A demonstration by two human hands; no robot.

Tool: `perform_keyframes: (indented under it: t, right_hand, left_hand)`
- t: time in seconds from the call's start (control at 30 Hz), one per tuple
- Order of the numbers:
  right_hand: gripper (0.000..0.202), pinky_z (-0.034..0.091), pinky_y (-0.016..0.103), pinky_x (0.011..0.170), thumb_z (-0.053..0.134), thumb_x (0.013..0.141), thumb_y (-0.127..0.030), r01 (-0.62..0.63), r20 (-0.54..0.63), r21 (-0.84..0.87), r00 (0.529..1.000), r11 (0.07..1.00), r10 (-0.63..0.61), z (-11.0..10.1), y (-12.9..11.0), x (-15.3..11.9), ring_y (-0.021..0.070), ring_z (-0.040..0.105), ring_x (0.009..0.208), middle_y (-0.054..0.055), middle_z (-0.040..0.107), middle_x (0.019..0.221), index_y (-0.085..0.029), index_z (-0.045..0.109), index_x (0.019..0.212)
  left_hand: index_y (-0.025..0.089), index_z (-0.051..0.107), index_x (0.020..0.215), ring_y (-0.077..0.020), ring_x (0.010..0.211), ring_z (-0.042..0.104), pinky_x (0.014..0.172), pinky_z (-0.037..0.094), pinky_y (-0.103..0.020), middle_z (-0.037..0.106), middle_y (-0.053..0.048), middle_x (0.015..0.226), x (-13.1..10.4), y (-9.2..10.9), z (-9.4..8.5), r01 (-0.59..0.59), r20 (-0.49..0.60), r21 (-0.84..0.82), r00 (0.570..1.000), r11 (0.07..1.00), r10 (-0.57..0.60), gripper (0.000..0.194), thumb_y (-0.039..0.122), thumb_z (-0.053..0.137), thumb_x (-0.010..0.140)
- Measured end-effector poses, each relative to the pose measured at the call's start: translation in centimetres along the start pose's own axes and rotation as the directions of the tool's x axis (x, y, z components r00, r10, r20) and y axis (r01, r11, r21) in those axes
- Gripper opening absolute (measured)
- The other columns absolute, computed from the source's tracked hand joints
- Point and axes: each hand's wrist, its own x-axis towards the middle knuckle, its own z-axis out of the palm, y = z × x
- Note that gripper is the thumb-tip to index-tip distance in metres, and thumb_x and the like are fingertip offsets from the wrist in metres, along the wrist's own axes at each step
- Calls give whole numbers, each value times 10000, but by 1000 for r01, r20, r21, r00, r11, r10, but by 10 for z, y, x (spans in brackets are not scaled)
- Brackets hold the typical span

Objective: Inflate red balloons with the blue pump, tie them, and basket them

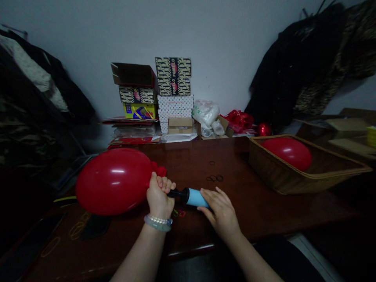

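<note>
A large inflated red balloon point(114, 182) is at the left, just above the table. My left hand point(160, 194) is closed in a fist around the balloon's neck, where it meets the black nozzle end of a hand balloon pump point(195, 197). Some loose red balloon material point(160, 170) shows behind that fist. The pump lies nearly level, its light-blue barrel pointing right. My right hand point(220, 211) grips the barrel's right end, fingers over the top and thumb below. What sits under the right palm is hidden.
A wicker basket point(276, 181) holding another red balloon point(289, 152) stands at the right. Black bands point(216, 178) lie mid-table, yellow rubber bands point(78, 229) at the left. Stacked boxes point(175, 107) and a plastic bag point(207, 111) line the back. Coats hang on both sides.
</note>
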Motion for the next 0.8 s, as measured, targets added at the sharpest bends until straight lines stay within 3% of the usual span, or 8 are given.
perform_keyframes:
  t: [0.43, 0.8]
  right_hand:
    - [464, 342, 506, 1098, 626, 901, -304, 6, 5, -33, 1000, 999, -6, -6, 10, 3, 220, 609, 1143, 55, 661, 1249, -235, 502, 1342]
    - [467, 450, 485, 1040, 626, 893, -243, 13, -60, -29, 998, 1000, -15, -2, 6, 1, 238, 618, 1133, 82, 664, 1239, -215, 514, 1346]
  left_hand:
    - [188, 258, 510, -62, 324, 231, 402, 293, -223, 230, 73, 371, 21, 57, -11, -41, -24, -83, 999, 996, 39, 464, 249, 428, 938]
    - [183, 274, 515, -49, 325, 233, 403, 290, -211, 240, 78, 378, 15, 45, -8, -24, -15, -78, 1000, 997, 23, 461, 250, 442, 939]
